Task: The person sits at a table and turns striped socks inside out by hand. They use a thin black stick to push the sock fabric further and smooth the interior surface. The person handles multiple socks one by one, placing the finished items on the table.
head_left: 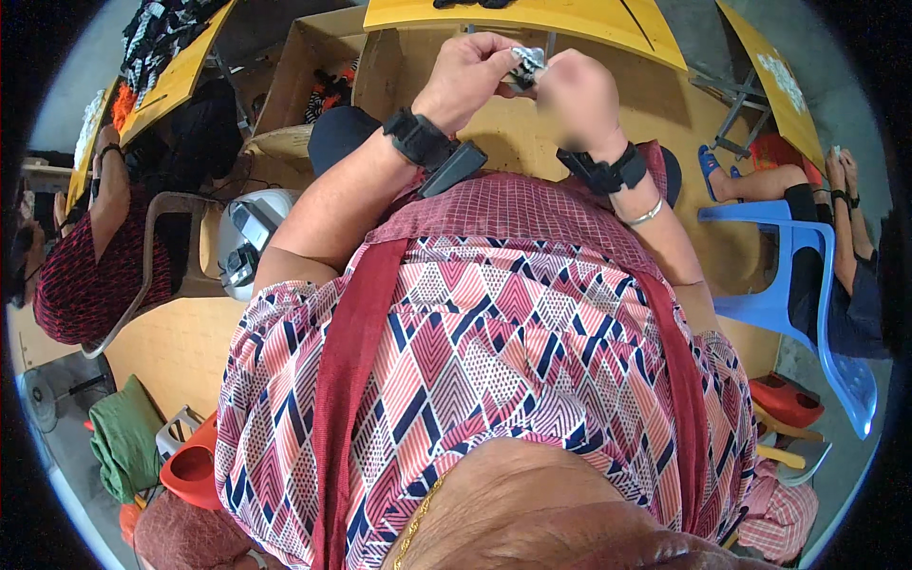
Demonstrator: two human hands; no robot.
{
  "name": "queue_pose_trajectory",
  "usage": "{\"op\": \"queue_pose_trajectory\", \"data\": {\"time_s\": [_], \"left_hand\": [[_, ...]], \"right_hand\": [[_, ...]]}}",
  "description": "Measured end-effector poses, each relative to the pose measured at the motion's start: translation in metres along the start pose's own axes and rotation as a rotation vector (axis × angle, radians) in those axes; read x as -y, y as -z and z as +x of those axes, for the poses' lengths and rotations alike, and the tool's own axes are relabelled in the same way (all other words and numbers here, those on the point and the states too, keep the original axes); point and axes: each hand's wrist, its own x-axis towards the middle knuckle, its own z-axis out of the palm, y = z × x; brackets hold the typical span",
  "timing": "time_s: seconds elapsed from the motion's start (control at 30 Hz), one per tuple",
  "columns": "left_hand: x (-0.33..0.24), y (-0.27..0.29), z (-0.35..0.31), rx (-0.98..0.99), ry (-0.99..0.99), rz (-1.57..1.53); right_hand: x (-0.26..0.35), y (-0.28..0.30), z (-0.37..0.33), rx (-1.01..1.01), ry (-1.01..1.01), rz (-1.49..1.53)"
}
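Note:
Near the top middle, my left hand [465, 78] pinches a small black-and-white striped piece [528, 63], which looks like fabric, between thumb and fingers. Against the right side of that piece, my right hand [579, 95] is closed. It is blurred, so what its fingertips hold cannot be made out. Both hands are raised in front of my lap, just short of the yellow table [608, 21]. A black band with a small box sits on each wrist, and a bracelet [646, 213] is on my right forearm.
Cardboard boxes [302, 59] with black-and-orange pieces stand beyond my left arm. A person in a patterned dark red top [78, 285] sits at the left table. On the right are a blue plastic chair [768, 306] and another seated person's hands [842, 173]. Red stools stand behind.

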Motion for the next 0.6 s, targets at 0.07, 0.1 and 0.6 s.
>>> {"op": "queue_pose_trajectory", "data": {"time_s": [0.07,0.1,0.6], "left_hand": [[0.003,0.001,-0.001,0.107,0.115,-0.23],[0.004,0.003,-0.001,0.161,0.17,-0.344],[0.001,0.015,-0.004,0.348,0.075,0.072]], "right_hand": [[-0.002,-0.002,-0.003,-0.013,-0.006,0.008],[0.0,-0.004,-0.003,-0.02,-0.007,0.011],[0.005,-0.015,-0.006,0.008,-0.034,0.026]]}}
